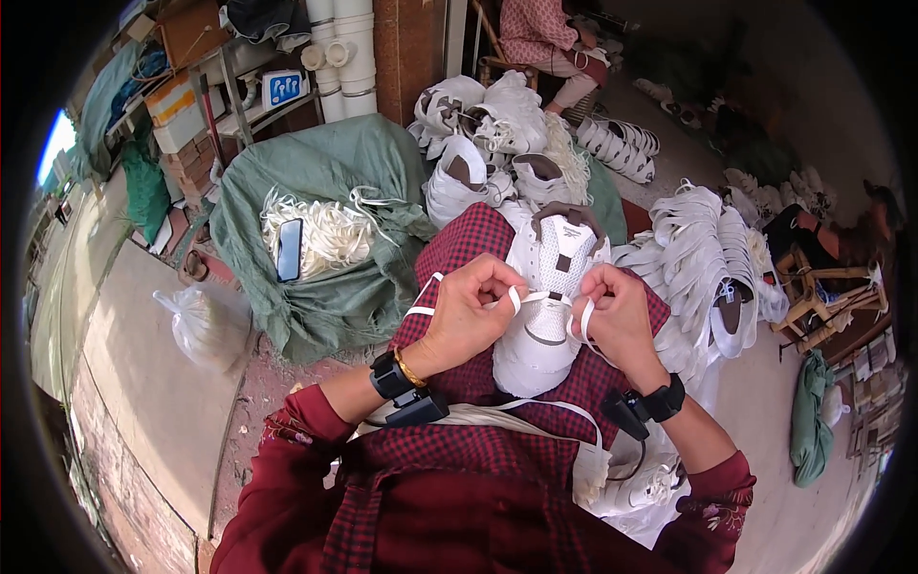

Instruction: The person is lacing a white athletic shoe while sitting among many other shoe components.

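A white sneaker (531,366) with a grey-brown collar rests on my lap, its toe toward me and its tongue upright. One white shoelace (549,295) runs across the lower tongue, through the first eyelets. At the shoe's left side, my left hand (470,314) pinches one end of the lace between thumb and fingers. My right hand (620,320) grips the other end at the right side, with a strand looping down below the fingers. Spare white laces (478,414) lie across my lap over the red-and-black checked apron (469,234).
On the left, a green sheet (316,163) bears a lace pile (335,239) and a phone (289,251). White sneakers (464,177) are heaped ahead, and more stacked shoes (688,253) stand at right. A plastic bag (206,325) sits on the ground. Another person (540,33) sits beyond.
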Tool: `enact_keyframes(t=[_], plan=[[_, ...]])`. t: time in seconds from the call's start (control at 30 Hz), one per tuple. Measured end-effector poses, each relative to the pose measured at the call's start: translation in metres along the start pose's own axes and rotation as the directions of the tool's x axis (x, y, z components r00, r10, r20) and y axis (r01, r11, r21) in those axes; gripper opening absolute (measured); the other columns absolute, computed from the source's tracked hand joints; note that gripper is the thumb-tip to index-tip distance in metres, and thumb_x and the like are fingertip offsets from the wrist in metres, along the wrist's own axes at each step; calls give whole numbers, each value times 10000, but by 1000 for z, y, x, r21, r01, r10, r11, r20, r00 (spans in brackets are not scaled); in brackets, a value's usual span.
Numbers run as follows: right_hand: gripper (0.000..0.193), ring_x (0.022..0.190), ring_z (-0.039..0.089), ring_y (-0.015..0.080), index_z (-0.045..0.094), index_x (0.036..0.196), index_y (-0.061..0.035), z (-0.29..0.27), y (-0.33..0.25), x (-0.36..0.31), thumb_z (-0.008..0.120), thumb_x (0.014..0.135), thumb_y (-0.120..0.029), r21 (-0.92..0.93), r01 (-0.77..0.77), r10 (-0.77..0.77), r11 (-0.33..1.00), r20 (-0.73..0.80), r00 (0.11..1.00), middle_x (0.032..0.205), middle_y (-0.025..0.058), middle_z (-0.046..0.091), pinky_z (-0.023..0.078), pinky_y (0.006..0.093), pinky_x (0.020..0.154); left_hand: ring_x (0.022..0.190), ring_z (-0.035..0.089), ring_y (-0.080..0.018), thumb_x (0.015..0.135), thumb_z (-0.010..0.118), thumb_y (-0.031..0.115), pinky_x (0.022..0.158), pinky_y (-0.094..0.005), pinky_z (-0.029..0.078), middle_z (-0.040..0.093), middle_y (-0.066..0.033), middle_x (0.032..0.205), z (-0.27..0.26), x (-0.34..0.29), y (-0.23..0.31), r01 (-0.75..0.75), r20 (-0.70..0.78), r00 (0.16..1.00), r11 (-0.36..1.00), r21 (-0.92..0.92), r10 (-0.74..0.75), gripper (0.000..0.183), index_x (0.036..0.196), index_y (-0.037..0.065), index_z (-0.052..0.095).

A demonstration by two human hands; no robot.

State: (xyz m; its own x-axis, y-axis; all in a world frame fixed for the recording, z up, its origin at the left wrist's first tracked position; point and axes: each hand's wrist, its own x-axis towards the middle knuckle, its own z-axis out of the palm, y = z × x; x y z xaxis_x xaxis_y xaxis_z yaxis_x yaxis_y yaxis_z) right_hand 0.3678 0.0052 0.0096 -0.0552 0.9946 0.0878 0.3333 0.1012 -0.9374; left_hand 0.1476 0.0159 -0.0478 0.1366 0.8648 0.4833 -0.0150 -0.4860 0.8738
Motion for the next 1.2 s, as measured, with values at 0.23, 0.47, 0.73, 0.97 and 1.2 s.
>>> enact_keyframes(t=[0.23,0.47,0.73,0.97,1.2], plan=[[144,677,689,107,577,944,6,-5,6,-3,693,859,12,110,19,-27,994,70,997,816,14,560,501,245,536,870,652,-52,934,682,-37,730,-210,554,684,-22,970,3,0,-2,-38,5,999,999,-6,38,82,996,9,655],[131,687,693,103,587,958,6,-8,11,-1,690,878,-11,124,45,-57,991,97,994,811,13,566,511,236,550,840,620,-59,879,682,-34,635,-214,512,639,-47,953,9,2,-1,-237,18,971,949,206,238,75,942,3,666],[253,669,680,145,607,1067,11,-24,-18,2,729,846,22,-226,256,-208,940,217,954,798,78,619,508,275,573,703,630,-112,833,643,-52,610,-278,514,632,-88,845,-7,24,33,109,223,962,971,213,-157,102,912,9,665],[316,1054,553,351,713,994,1,-34,-54,20,787,689,-34,-602,758,-446,252,623,643,1031,143,576,520,427,884,969,621,-311,764,627,-67,834,-402,518,601,-137,1001,-21,64,49,-463,609,772,816,346,180,182,917,-6,705],[276,1021,582,314,742,840,-27,-38,-75,46,887,627,-126,-571,773,-143,276,771,621,896,102,654,526,430,817,1038,589,-321,721,688,14,924,-423,477,597,-108,1008,-23,98,56,-665,838,536,663,344,104,232,942,55,744]])
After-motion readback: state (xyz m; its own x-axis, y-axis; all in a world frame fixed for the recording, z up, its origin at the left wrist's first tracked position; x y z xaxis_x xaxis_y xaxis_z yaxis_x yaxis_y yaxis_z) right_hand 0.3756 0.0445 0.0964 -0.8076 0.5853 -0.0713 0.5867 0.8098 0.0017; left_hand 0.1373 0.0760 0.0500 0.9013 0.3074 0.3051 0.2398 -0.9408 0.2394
